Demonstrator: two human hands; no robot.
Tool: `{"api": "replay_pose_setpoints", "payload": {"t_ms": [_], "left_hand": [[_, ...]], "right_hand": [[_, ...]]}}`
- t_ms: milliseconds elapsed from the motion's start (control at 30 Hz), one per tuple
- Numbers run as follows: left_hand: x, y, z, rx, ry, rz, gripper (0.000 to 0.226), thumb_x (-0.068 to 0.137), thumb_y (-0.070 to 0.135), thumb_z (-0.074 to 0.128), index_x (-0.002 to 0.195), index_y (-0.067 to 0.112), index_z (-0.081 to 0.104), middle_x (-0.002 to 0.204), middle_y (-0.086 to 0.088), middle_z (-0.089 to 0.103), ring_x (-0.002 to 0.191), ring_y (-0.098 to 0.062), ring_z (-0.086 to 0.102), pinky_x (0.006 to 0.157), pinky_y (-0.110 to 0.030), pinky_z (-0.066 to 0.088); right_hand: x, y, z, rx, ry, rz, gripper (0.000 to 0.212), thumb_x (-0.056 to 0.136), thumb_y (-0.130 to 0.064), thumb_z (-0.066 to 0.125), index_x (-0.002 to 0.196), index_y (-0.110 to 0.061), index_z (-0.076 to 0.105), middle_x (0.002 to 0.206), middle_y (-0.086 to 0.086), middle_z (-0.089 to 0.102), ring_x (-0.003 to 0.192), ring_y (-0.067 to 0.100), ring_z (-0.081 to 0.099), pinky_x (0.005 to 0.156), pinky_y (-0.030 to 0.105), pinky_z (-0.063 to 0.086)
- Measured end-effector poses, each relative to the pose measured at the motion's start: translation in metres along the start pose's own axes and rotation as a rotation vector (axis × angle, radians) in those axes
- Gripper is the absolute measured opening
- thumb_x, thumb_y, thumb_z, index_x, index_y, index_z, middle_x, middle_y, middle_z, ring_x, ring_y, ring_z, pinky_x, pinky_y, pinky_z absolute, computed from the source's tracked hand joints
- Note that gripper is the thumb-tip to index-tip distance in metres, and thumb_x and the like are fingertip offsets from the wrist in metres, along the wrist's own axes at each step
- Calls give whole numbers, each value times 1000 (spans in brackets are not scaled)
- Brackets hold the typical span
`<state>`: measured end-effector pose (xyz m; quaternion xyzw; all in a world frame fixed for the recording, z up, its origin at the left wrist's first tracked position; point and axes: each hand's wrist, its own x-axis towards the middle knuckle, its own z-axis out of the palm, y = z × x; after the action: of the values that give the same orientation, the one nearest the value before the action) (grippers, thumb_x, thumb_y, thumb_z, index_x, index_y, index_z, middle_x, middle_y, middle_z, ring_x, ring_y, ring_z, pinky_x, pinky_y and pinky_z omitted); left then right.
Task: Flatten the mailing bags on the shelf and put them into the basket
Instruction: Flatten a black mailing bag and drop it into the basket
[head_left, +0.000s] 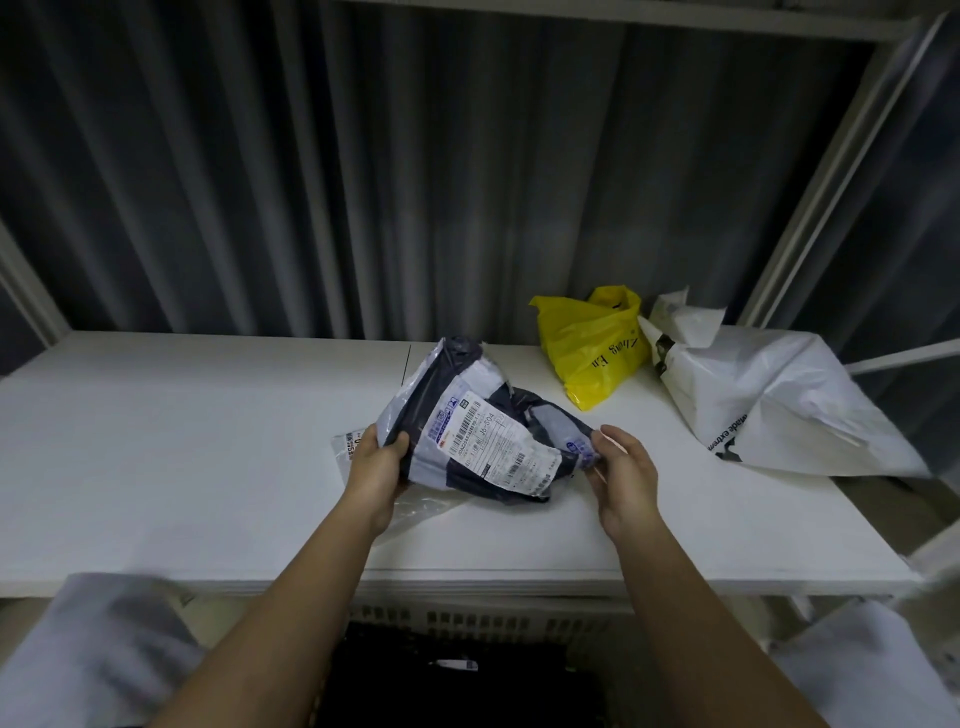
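A crumpled grey mailing bag with a white shipping label sits on the white shelf, dark lining showing in its folds. My left hand grips its left edge, thumb on top. My right hand pinches its right corner. Under the bag lies a clear plastic bag with a label. A yellow bag and a large white bag lie crumpled at the back right. The white slatted basket stands below the shelf's front edge, with something dark inside it.
A dark pleated curtain hangs behind the shelf. White frame posts rise at the right, and an upper shelf edge crosses the top. Pale blurred shapes fill the bottom corners.
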<state>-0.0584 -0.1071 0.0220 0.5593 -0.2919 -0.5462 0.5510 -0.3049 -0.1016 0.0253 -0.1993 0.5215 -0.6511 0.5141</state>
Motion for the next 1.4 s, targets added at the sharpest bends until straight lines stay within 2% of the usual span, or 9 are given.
{"api": "replay_pose_setpoints", "payload": {"t_ms": [167, 367, 533, 633, 767, 933, 1033, 1133, 1400], "left_hand": [[2, -5, -1, -93, -12, -76, 29, 101, 7, 40, 129, 13, 47, 120, -12, 64, 105, -31, 63, 94, -48, 50], [-2, -5, 3, -268, -22, -145, 35, 102, 6, 38, 135, 12, 48, 121, -13, 65, 95, -26, 67, 59, -31, 58], [-1, -8, 5, -204, -4, -175, 34, 102, 14, 41, 136, 11, 45, 120, -12, 65, 96, -27, 67, 68, -36, 58], [-4, -8, 3, 16, 23, -149, 43, 100, 16, 46, 142, 12, 36, 129, -11, 55, 99, -24, 59, 88, -37, 49], [-3, 5, 4, 278, 123, 70, 54, 98, 10, 47, 148, 15, 27, 151, -10, 31, 135, -29, 35, 107, -37, 31], [-22, 34, 34, 669, 143, 650, 38, 92, 12, 55, 128, 23, 53, 135, -1, 41, 124, -17, 33, 107, -31, 27], [-30, 42, 54, 939, 51, 776, 37, 92, 24, 56, 129, 27, 54, 133, 3, 41, 125, -18, 29, 102, -29, 21], [-28, 41, 68, 1211, -10, 629, 58, 92, 47, 53, 143, 26, 36, 143, 0, 32, 133, -23, 22, 108, -37, 14], [-22, 40, 91, 1065, -125, 320, 56, 92, 51, 51, 142, 31, 38, 144, -8, 37, 134, -33, 28, 109, -45, 25]], "right_hand": [[-1, 6, 2, -35, -202, 64, 33, 97, -34, 51, 125, -18, 54, 117, 2, 62, 112, 19, 57, 97, 36, 45], [-2, 19, 2, -156, -323, 246, 53, 91, -57, 46, 135, -28, 49, 133, 7, 56, 122, 28, 53, 103, 43, 39], [-9, 24, 10, -170, -325, 84, 19, 96, -24, 54, 114, -22, 60, 122, 4, 65, 105, 18, 64, 82, 32, 51], [-7, 21, 11, -165, -300, -44, 20, 97, -11, 52, 110, -21, 62, 113, 2, 68, 102, 17, 64, 80, 28, 51], [2, 9, 11, -207, -281, -173, 20, 98, -3, 46, 105, -12, 63, 106, 7, 68, 97, 17, 63, 79, 25, 50], [12, 4, 14, -232, -261, -239, 20, 98, -2, 45, 107, -10, 62, 107, 9, 66, 100, 21, 61, 88, 34, 49], [12, 1, 19, -225, -258, -245, 21, 98, -2, 46, 108, -11, 61, 108, 10, 66, 101, 22, 61, 89, 36, 48], [8, -2, 24, -242, -279, -253, 20, 98, -2, 46, 112, -7, 59, 112, 13, 65, 103, 24, 61, 92, 38, 48], [-4, -13, 15, -343, -379, -294, 15, 98, -3, 46, 100, -11, 59, 98, 10, 66, 90, 19, 62, 76, 26, 51]]}}
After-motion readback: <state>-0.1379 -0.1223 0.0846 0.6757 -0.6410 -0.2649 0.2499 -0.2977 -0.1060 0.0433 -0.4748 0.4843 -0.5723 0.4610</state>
